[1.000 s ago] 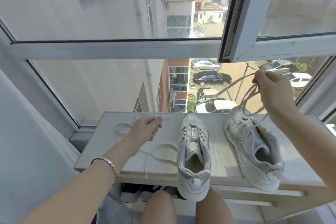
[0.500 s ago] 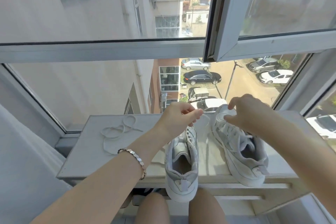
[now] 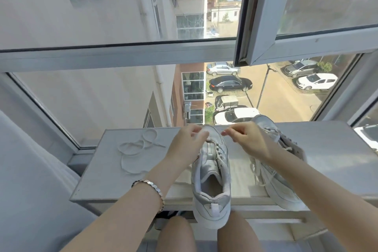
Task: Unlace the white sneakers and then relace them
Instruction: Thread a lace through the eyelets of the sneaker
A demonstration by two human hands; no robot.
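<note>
No text, brand, number or sign can be read. Any marking on the heel tab of the middle sneaker (image 3: 212,207) is too blurred to make out. The plates of the parked cars (image 3: 230,84) far beyond that sneaker are too small.

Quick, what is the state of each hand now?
Left hand: fingers curled at the left sneaker's toe; hold cannot be told.
Right hand: fingertips pinched together there; what they pinch cannot be told.
</note>
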